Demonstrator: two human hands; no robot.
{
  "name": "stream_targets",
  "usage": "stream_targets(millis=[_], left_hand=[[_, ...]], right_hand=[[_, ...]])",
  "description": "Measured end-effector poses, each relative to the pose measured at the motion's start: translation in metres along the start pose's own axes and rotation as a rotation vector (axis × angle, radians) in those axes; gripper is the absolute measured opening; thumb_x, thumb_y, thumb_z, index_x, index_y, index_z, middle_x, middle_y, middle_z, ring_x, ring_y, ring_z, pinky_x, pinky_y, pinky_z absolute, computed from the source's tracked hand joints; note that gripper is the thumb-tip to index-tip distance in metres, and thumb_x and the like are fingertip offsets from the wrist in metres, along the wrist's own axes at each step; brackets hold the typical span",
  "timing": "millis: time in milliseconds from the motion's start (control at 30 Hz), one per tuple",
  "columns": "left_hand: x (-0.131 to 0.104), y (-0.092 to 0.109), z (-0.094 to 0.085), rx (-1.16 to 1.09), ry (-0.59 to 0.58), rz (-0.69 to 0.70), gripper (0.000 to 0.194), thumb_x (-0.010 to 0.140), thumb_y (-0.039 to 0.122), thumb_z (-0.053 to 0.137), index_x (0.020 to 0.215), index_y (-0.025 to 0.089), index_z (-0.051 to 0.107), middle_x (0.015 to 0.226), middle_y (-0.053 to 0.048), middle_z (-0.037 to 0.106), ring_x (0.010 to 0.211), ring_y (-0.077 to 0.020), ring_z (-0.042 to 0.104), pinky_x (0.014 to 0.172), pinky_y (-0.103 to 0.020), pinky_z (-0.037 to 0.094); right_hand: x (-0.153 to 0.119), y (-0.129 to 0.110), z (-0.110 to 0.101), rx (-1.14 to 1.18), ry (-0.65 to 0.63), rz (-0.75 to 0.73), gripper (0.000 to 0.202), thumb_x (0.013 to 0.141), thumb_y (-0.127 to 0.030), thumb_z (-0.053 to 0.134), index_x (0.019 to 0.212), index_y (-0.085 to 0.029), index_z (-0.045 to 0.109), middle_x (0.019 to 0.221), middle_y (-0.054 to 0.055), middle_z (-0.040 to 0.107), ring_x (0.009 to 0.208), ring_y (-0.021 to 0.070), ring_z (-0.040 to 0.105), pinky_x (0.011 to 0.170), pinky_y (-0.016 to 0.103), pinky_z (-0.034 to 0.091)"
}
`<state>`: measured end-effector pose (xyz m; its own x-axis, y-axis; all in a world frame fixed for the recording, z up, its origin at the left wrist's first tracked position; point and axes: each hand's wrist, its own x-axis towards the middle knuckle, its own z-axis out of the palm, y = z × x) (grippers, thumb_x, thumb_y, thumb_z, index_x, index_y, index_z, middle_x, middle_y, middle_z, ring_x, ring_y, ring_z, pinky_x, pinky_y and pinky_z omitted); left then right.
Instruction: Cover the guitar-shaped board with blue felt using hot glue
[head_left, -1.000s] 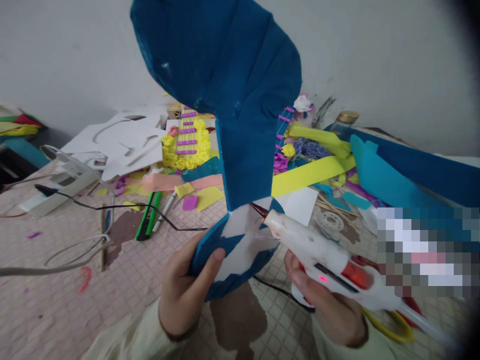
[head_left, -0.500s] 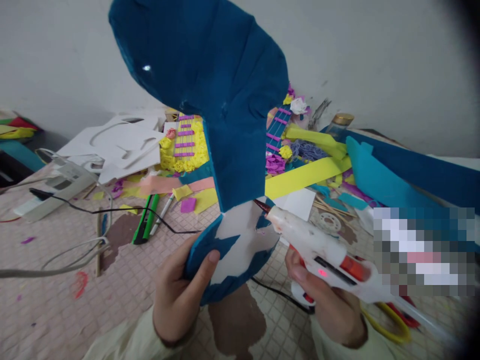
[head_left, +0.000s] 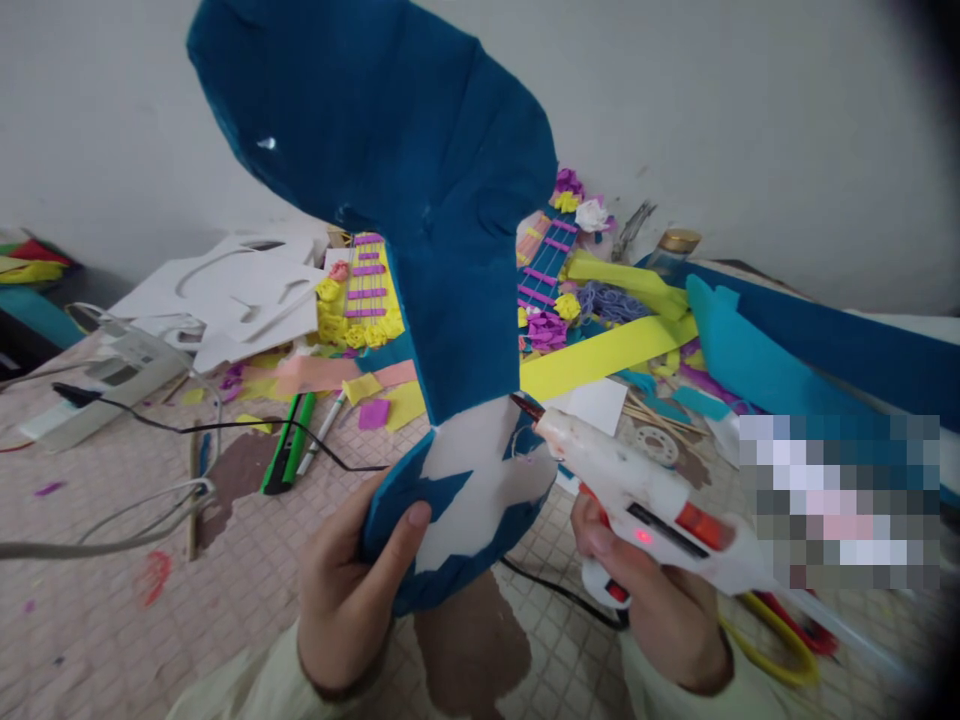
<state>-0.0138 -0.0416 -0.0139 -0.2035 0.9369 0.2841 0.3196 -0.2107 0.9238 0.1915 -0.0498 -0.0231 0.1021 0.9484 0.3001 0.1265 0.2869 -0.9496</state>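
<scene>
My left hand (head_left: 356, 580) grips the lower rounded end of a blue paper-covered cutout (head_left: 465, 300), thumb on its face and fingers behind. The cutout stands upright and tilted, its wide blue top reaching past the upper edge of view. White board shows on its lower end between folded blue flaps. My right hand (head_left: 649, 600) is wrapped round the handle of a white hot glue gun (head_left: 637, 480) with a lit red light. The gun's dark nozzle is at the right edge of the cutout, where blue meets white; whether it touches I cannot tell.
A green utility knife (head_left: 289, 445) and a white power strip (head_left: 105, 390) with cables lie left. Behind are white board scraps (head_left: 225, 290), yellow paper (head_left: 615, 350) and decorated pieces with purple bars. Scissors with yellow and red handles (head_left: 780, 640) lie right, and a gold-lidded jar (head_left: 675, 245) stands behind.
The cutout and my left hand have shifted slightly left in view. The glue gun's nozzle stays close to the cutout's right edge. Both grips are unchanged.
</scene>
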Motion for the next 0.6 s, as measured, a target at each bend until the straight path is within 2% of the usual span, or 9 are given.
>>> stream_targets(millis=[167,400,600], left_hand=[[-0.001,-0.0044,-0.0009,-0.012,-0.003,-0.01,0.027,0.074,0.03,0.063,0.1,0.022,0.065,0.094,-0.001,0.069,0.082,-0.0177,0.064,0.073,-0.026,0.054],[-0.0009,-0.0033,-0.0002,-0.016,0.009,-0.011,0.027,0.073,0.031,0.063,0.097,0.02,0.066,0.09,-0.002,0.07,0.078,-0.0173,0.065,0.067,-0.024,0.055],[-0.0031,-0.0073,-0.0023,-0.009,0.021,-0.03,0.025,0.073,0.031,0.063,0.097,0.023,0.066,0.091,0.0,0.069,0.079,-0.0166,0.064,0.068,-0.023,0.054]], right_hand=[[-0.0001,0.0019,-0.0028,0.051,-0.061,0.044,0.025,0.079,-0.03,0.053,0.057,-0.019,0.049,0.053,-0.001,0.045,0.051,0.0125,0.043,0.044,0.026,0.034],[0.0013,-0.0006,-0.0001,0.042,-0.013,0.014,0.021,0.077,-0.032,0.055,0.06,-0.02,0.05,0.054,-0.001,0.046,0.052,0.0137,0.044,0.049,0.027,0.037],[0.0039,-0.0031,-0.0008,0.022,0.002,0.017,0.021,0.076,-0.031,0.055,0.059,-0.02,0.049,0.053,-0.001,0.046,0.051,0.014,0.046,0.052,0.029,0.039]])
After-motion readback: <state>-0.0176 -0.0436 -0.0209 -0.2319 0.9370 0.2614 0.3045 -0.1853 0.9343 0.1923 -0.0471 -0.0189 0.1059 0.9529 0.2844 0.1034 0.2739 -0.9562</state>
